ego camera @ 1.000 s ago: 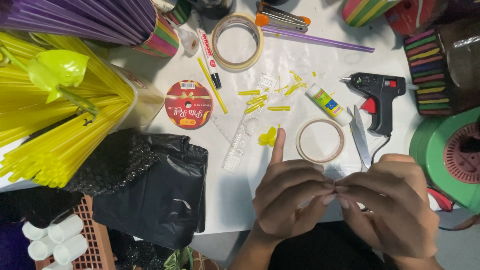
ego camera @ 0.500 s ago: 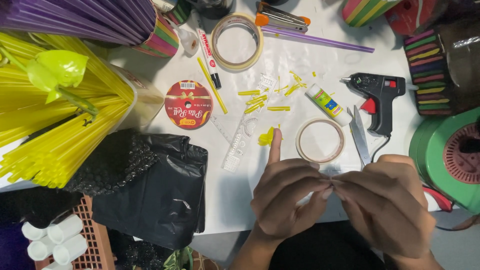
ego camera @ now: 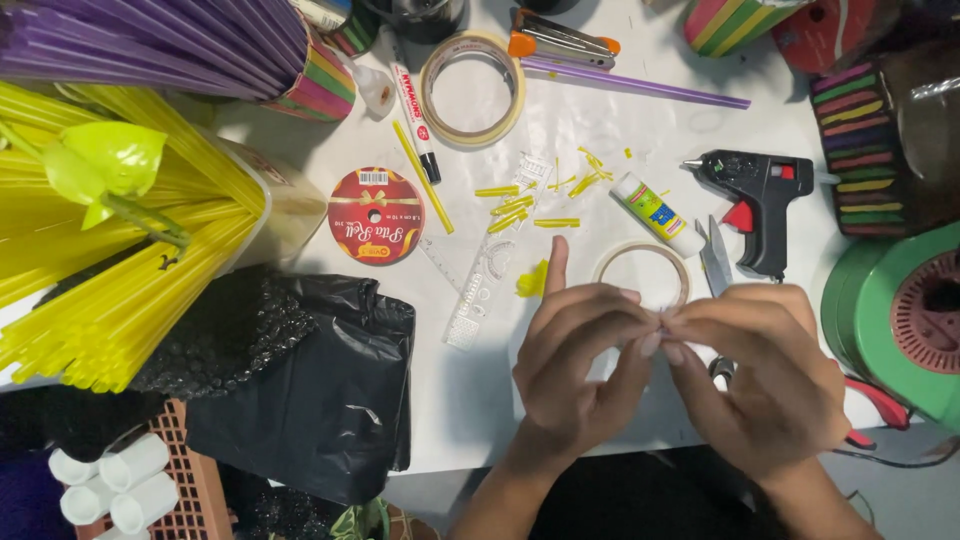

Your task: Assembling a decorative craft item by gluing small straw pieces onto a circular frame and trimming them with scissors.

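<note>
My left hand and my right hand meet fingertip to fingertip above the near edge of the white table. Together they pinch a tiny pale piece that is too small to identify. My left index finger sticks out straight, pointing away from me. Just beyond the fingertips lies a small ring of tape, partly hidden by my hands. Beside it are a yellow scrap, a glue stick, scissors and a black glue gun.
Short yellow straw pieces lie mid-table near a clear ruler, a red ribbon spool, a marker and a large tape roll. A bundle of yellow straws and a black bag fill the left. Green rolls stand at the right.
Both hands have shifted slightly away from me, fingertips still pinched together. Nothing on the table has moved.
</note>
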